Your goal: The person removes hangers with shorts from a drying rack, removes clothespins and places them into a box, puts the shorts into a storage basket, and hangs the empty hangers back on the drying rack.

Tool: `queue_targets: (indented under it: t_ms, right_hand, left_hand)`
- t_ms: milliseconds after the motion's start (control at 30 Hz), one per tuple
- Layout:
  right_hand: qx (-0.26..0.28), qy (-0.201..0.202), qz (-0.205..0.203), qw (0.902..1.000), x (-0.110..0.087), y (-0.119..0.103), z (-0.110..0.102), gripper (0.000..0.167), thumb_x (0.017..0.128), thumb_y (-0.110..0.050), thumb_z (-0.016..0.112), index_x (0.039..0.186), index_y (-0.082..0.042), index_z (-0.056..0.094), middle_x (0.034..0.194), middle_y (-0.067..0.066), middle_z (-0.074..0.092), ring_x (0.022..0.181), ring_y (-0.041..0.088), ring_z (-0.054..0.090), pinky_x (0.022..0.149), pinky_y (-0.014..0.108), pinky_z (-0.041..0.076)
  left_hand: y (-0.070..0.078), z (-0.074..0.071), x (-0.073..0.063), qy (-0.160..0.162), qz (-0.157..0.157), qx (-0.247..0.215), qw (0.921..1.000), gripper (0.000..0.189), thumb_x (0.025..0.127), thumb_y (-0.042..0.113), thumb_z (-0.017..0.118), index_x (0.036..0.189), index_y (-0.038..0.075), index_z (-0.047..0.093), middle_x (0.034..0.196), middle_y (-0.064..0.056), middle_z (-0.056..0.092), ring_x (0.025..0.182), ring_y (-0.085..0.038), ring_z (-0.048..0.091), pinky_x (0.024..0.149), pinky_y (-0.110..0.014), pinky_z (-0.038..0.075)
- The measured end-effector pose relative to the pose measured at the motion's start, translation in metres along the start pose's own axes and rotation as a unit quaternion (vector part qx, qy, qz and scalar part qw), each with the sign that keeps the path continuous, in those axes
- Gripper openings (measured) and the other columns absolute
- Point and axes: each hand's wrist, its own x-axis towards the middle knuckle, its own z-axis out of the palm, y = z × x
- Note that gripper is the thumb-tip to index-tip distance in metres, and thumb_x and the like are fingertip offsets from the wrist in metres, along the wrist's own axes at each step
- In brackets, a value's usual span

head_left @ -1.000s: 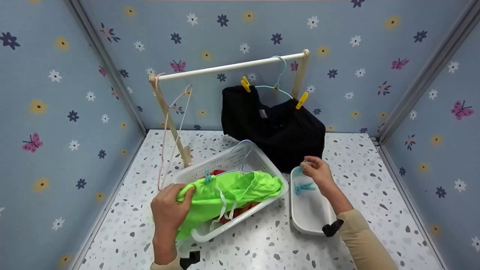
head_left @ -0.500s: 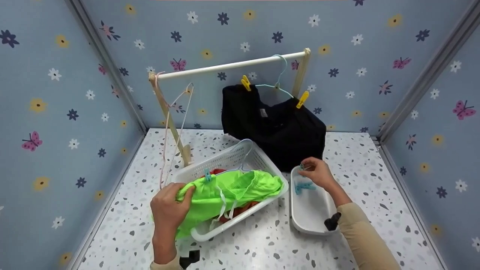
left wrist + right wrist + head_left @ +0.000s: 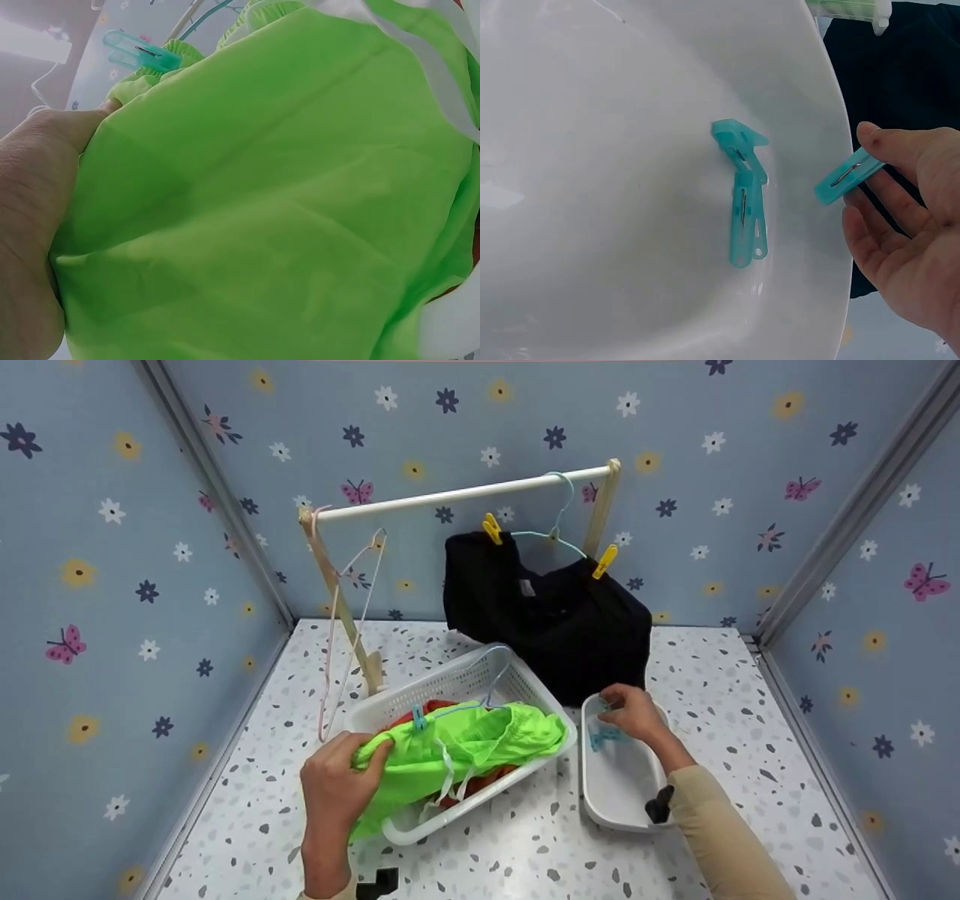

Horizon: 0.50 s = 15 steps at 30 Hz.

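Observation:
My left hand (image 3: 339, 776) grips the waistband edge of a bright green drawstring garment (image 3: 405, 772) lying over the white basket. A teal clothespin (image 3: 418, 717) sits on the waistband, by a blue hanger (image 3: 491, 690); the left wrist view shows this clothespin (image 3: 142, 52) beyond my thumb. My right hand (image 3: 636, 712) is over the far end of the white tub (image 3: 619, 791). In the right wrist view it pinches another teal clothespin (image 3: 847, 176) between thumb and fingers, above the tub's rim. A few teal clothespins (image 3: 742, 217) lie inside the tub.
Red-orange cloth (image 3: 491, 780) lies under the green garment in the white basket (image 3: 442, 826). Behind stands a rack with a white rail (image 3: 450, 496). A black garment (image 3: 555, 622) hangs there with yellow clothespins (image 3: 604, 562). A pink hanger (image 3: 330, 637) hangs at the rack's left end.
My right hand rises slightly less high now, having dipped a little toward the tub with its clothespin. My left hand keeps its grip; the blue hanger and its clothespin have shifted slightly.

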Motion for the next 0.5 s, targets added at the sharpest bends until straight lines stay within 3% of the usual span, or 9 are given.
queue_targets:
  t_ms: [500]
  right_hand:
    - [-0.029, 0.008, 0.007, 0.9995, -0.0015, 0.009, 0.0008, 0.037, 0.08, -0.007, 0.078, 0.114, -0.001, 0.066, 0.108, 0.017, 0.066, 0.096, 0.033, 0.062, 0.08, 0.048, 0.051]
  left_hand:
    - [-0.0001, -0.0002, -0.0008, 0.002, 0.005, 0.006, 1.0, 0.015, 0.076, 0.02, 0.083, 0.077, 0.01, 0.072, 0.072, 0.001, 0.067, 0.063, -0.015, 0.064, 0.053, -0.033, 0.049]
